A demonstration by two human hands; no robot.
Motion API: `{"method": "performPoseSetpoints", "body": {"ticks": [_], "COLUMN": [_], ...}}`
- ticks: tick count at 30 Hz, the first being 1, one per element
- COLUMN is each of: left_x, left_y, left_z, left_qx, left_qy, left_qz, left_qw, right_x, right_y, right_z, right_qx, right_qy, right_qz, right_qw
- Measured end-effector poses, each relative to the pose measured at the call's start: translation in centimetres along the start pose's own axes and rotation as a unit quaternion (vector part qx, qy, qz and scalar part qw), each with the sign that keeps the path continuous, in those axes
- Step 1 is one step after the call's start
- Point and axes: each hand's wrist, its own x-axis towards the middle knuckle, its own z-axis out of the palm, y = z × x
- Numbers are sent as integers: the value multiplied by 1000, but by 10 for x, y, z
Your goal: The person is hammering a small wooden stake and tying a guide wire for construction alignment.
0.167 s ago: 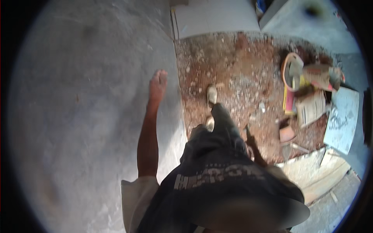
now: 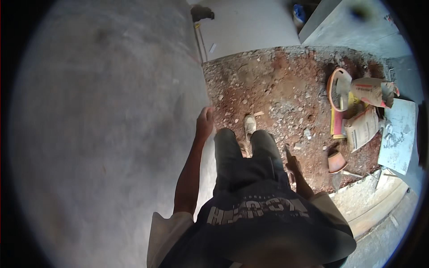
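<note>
My left hand (image 2: 205, 121) is held out in front of the grey plastered wall (image 2: 111, 111), near where its edge meets the dirt floor. Its fingers are curled in, and nothing shows in them. Low by my right thigh, my right hand (image 2: 293, 166) has its fingers closed. A thin dark piece (image 2: 287, 151) juts forward from it, too small and dim for me to name. Below me are my legs in dark trousers and a pale shoe (image 2: 250, 126) on the ground.
Rubble and stones cover the reddish dirt floor (image 2: 277, 80). To the right lie an orange-rimmed round pan (image 2: 331, 91), crumpled paper sacks (image 2: 363, 127), an orange-brown bucket (image 2: 337, 161), a pale blue board (image 2: 397, 136) and wooden planks (image 2: 371, 207). A pale wall (image 2: 250, 27) stands ahead.
My left hand has moved right and back toward me, and its fingers have curled in. The view has shifted, and my legs have changed position. My right hand stays beside my thigh.
</note>
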Motion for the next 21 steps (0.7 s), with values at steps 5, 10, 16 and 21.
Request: {"method": "performPoseSetpoints", "body": {"ticks": [5,10,16,21], "left_x": [15,154,308,408], "left_y": [-43,-90,-193,-324], "left_z": [4,34,80,138], "left_qx": [26,68,114,157], "left_qy": [-33,-2,16,87], "left_qz": [-135,-107,-207,-135], "left_qw": [990,992,971,974], "right_x": [-28,79,262,361], "right_y": [-115,-183,-225,-316], "right_z": [-49,-60,17,-7], "right_qx": [51,23,16,-69], "right_qy": [1,-21,18,118], "right_qz": [-92,-79,-94,-113], "right_qw": [994,996,995,984]}}
